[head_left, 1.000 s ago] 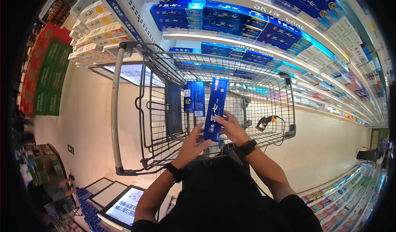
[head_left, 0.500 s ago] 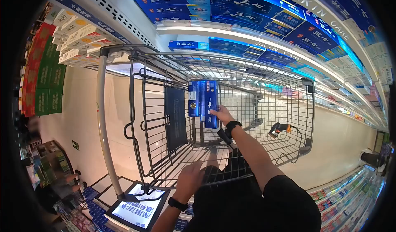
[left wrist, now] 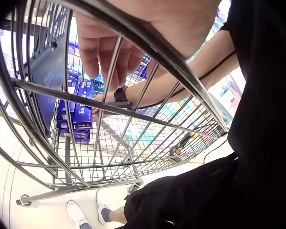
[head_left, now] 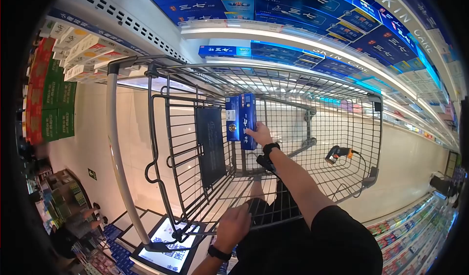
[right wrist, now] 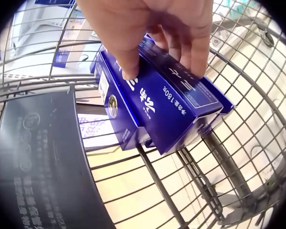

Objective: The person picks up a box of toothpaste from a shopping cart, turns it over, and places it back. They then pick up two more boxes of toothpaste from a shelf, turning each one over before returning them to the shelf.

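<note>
At far left, the grey tubular handle [head_left: 116, 153] of the grey steel-wire shopping cart [head_left: 312, 80] runs up the head view, with a lit tablet screen [head_left: 163, 248] mounted below it. The left hand [head_left: 234, 226] is clenched over the cart's near rim wire, well apart from the goods. Next comes a dark flat panel [head_left: 210, 143] lying against the basket floor. Just right of it are two cartons side by side and touching: a second blue carton [head_left: 233, 118], then the blue rectangular cardboard carton [head_left: 249, 112]. Its long axis points away from the person, toward the shelf. The right hand [head_left: 259, 134] is the nearer hand. It grasps this carton at its near end, with one finger on one long side and the others across the top. Further right, an orange-and-black handheld scanner [head_left: 338, 153] lies in the basket. Shelves of blue packs [head_left: 293, 11] stand beyond.
</note>
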`<move>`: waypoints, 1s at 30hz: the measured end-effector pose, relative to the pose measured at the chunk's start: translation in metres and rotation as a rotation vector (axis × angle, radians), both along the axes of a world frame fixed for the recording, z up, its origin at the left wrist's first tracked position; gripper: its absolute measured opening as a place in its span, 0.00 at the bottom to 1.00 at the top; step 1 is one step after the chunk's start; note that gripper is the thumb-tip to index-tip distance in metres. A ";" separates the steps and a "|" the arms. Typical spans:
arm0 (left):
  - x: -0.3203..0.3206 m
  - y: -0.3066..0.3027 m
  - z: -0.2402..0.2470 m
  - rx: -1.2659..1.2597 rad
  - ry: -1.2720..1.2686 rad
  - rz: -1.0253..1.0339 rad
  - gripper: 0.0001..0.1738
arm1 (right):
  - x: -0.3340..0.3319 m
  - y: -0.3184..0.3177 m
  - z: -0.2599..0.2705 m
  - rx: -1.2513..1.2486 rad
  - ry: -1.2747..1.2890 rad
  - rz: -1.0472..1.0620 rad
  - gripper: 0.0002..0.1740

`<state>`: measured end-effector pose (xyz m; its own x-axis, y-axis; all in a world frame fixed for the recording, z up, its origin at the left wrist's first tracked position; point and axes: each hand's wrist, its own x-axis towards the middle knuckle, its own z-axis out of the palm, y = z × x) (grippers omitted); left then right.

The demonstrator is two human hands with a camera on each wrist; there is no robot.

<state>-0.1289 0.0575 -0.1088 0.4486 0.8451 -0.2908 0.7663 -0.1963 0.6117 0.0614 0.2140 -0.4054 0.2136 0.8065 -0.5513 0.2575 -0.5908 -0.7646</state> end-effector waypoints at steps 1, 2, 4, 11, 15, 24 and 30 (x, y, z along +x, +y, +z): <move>0.000 0.000 0.000 0.003 -0.001 -0.003 0.16 | -0.002 -0.002 0.003 0.011 -0.125 0.023 0.32; 0.000 0.000 0.000 0.007 -0.003 -0.007 0.16 | -0.003 -0.002 0.006 0.024 -0.162 0.046 0.32; 0.000 0.000 -0.001 0.006 -0.014 -0.002 0.16 | -0.006 -0.001 0.003 0.064 -0.301 0.137 0.31; -0.002 -0.004 -0.004 0.054 -0.046 -0.011 0.16 | -0.006 -0.005 0.020 0.101 -0.196 0.100 0.26; 0.000 -0.004 0.001 0.043 -0.020 -0.025 0.14 | 0.007 -0.015 0.030 0.051 -0.195 0.133 0.27; -0.008 -0.015 -0.009 0.084 -0.012 -0.079 0.17 | 0.101 -0.089 0.116 -0.011 -0.174 0.298 0.33; -0.013 -0.019 -0.012 0.103 -0.080 -0.109 0.16 | 0.171 -0.171 0.167 -0.041 0.083 0.050 0.32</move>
